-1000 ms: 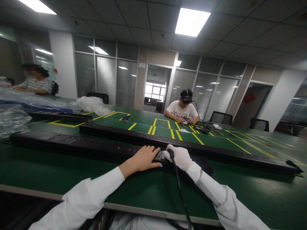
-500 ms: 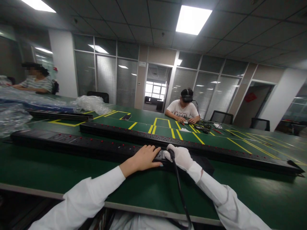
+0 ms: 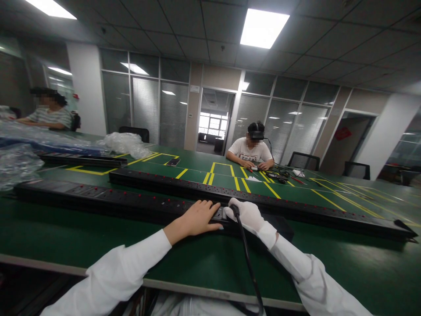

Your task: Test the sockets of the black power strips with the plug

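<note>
A long black power strip (image 3: 108, 199) with red dots along its top lies across the green table in front of me. My left hand (image 3: 197, 217), bare, spans the strip, fingers across its top and thumb along the near side. Just to the right, my right hand (image 3: 248, 215) in a white glove is closed around the black plug (image 3: 234, 210) of a power cord (image 3: 248, 259). The plug is against the strip's right part, beside a small light-grey panel (image 3: 219, 213). My fingers hide whether it is fully seated. The cord hangs over the table's near edge.
A second long black power strip (image 3: 296, 208) lies behind the first. Clear plastic wrap (image 3: 128, 144) and another dark strip (image 3: 82, 159) are at the left, with a phone (image 3: 173, 162) farther back. A person (image 3: 251, 151) sits opposite near tools and cables; another person (image 3: 49, 116) sits far left.
</note>
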`<state>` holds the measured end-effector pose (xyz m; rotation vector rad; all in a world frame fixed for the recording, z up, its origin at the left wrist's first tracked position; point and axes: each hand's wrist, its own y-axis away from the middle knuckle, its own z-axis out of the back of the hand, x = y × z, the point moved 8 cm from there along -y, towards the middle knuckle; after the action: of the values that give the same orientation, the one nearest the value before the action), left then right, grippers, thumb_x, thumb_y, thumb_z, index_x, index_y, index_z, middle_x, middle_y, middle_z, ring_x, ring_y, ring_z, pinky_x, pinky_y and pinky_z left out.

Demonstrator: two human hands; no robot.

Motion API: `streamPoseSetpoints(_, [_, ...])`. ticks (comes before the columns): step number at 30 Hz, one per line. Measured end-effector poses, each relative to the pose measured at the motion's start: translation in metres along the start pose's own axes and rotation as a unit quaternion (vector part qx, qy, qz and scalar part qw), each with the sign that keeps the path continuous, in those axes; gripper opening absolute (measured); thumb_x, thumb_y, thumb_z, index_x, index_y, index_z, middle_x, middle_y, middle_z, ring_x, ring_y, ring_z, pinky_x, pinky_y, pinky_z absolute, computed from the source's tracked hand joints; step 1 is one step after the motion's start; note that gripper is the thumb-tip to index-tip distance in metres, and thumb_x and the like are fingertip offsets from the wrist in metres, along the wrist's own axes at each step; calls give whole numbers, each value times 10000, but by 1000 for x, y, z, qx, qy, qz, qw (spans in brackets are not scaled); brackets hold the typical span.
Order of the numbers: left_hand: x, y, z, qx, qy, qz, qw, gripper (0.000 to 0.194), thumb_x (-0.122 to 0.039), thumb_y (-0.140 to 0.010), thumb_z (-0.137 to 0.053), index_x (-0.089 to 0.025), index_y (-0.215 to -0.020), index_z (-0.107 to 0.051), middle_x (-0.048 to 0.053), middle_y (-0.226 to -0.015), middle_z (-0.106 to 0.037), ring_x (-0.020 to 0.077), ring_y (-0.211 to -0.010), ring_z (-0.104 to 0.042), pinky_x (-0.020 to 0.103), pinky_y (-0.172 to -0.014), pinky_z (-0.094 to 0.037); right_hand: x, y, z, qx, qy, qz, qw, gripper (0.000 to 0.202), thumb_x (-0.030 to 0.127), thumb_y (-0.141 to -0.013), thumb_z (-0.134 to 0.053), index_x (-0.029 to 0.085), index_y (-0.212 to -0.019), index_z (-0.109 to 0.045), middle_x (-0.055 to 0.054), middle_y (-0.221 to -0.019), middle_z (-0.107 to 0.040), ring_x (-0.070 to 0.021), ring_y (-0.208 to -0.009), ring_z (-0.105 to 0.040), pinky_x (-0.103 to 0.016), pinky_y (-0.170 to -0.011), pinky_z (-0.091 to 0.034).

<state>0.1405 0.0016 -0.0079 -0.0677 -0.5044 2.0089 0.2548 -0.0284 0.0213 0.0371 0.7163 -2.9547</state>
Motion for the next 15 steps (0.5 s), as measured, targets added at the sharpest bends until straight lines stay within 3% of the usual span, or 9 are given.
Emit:
streamPoseSetpoints(7, [0,0,-1,-2,3,1,1000,692,-636,-776,-277,-165,-1280,-322,116,-1058,-535,257,-949,-493,366,-818,-331,5,7,5,-29,26,3,999,375,539,-816,-326,247,-890,-550,-5,-637,-619,-128,-576,-540,-207,-537,-260])
streamPoseSetpoints(15, [1,0,-3,0,-2,2,1000,695,-638,-777,-264,-163,-1282,-320,119,-1057,-537,262,-935,-499,372,-808,-336,0,-5,2,25,-25,3,999,337,526,-793,-381,259,-852,-578,21,-592,-595,-108,-547,-515,-195,-518,-264])
